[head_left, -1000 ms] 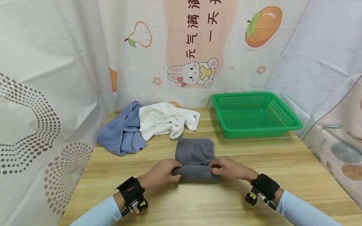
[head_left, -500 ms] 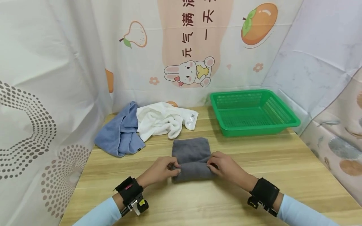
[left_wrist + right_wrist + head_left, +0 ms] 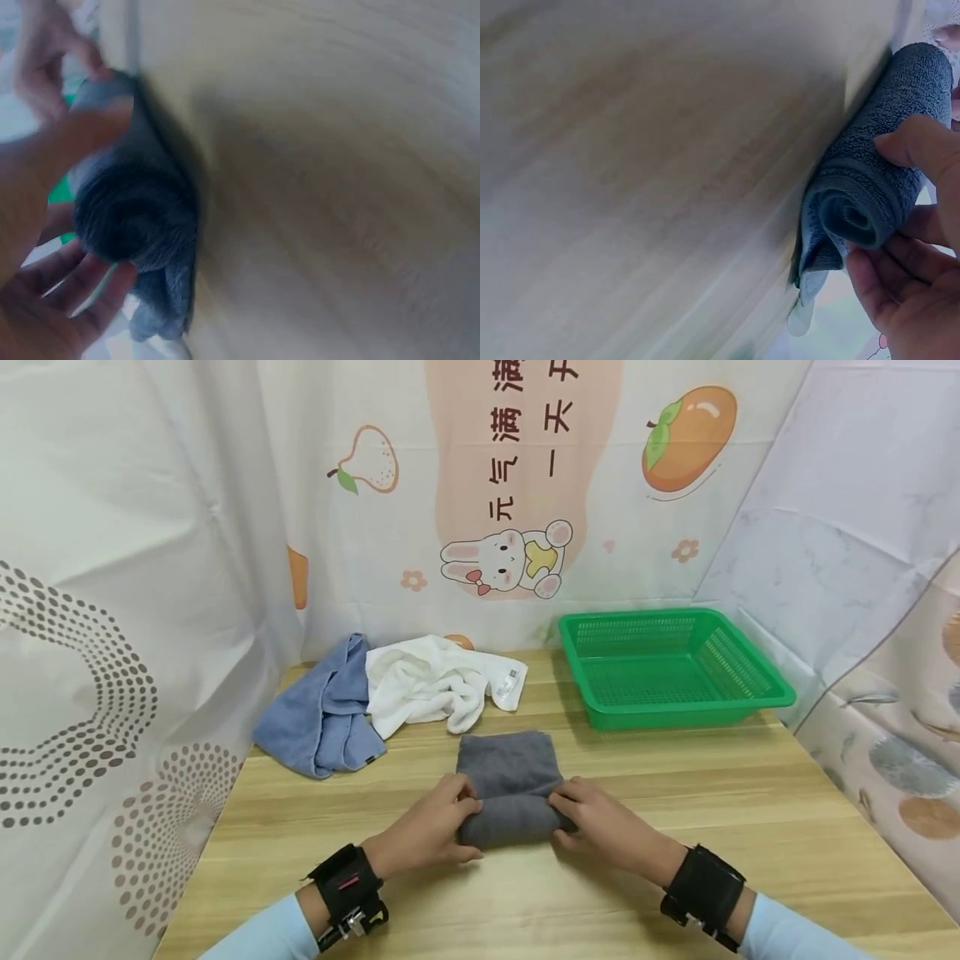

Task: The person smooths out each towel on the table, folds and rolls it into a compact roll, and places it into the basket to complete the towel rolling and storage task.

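A dark grey towel (image 3: pixel 516 821) lies on the wooden table, its near part rolled up and its far part flat. My left hand (image 3: pixel 431 823) grips the roll's left end, thumb on the near side and fingers over the top. At the right end, my right hand (image 3: pixel 606 825) holds the roll the same way. The spiral end of the towel (image 3: pixel 855 214) shows in the right wrist view, with the thumb on one side and curled fingers on the other. In the left wrist view the towel (image 3: pixel 127 217) sits between thumb and fingers, somewhat blurred.
A blue towel (image 3: pixel 318 714) lies crumpled at the back left, beside a crumpled white towel (image 3: pixel 427 681) with a label. A green plastic basket (image 3: pixel 675 714) stands at the back right of the table (image 3: pixel 487 910). Printed curtains (image 3: pixel 337 560) hang behind and at the sides.
Both hands stay at the ends of the towel roll while their fingers shift grip; the left thumb moves down along the near side. Basket and other towels stay put; the camera view shifts slightly.
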`<state>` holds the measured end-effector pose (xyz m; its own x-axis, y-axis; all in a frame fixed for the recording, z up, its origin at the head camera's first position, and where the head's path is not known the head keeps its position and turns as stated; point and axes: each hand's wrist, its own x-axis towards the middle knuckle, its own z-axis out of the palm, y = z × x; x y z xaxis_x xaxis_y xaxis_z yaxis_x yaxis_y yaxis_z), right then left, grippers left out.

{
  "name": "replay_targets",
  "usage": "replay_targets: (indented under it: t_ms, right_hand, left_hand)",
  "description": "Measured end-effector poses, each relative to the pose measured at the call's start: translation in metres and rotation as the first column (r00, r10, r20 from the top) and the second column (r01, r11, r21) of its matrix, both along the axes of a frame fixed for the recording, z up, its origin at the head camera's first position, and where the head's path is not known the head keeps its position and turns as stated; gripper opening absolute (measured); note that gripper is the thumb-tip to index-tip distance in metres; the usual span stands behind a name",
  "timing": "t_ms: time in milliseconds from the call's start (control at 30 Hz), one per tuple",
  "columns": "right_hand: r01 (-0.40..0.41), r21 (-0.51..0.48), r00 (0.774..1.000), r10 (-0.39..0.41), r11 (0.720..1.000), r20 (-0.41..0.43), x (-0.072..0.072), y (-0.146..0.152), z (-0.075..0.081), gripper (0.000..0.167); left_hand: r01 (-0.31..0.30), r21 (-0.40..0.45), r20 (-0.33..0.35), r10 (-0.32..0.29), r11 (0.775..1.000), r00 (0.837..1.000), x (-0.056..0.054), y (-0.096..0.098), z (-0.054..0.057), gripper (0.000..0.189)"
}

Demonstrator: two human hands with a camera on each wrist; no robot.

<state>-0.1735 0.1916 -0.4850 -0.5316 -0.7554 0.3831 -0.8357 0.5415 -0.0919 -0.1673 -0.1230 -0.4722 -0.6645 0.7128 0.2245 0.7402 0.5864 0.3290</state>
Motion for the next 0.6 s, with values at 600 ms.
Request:
replay_targets:
  t_ms: [600]
  right_hand:
    - [0.214, -0.104, 0.576, -0.039, 0.971, 0.817, -0.018, 0.012, 0.005, 0.025]
  left_hand:
    - [-0.199, 0.233, 0.544, 0.042, 0.952, 0.838, -0.014, -0.009, -0.006, 0.016]
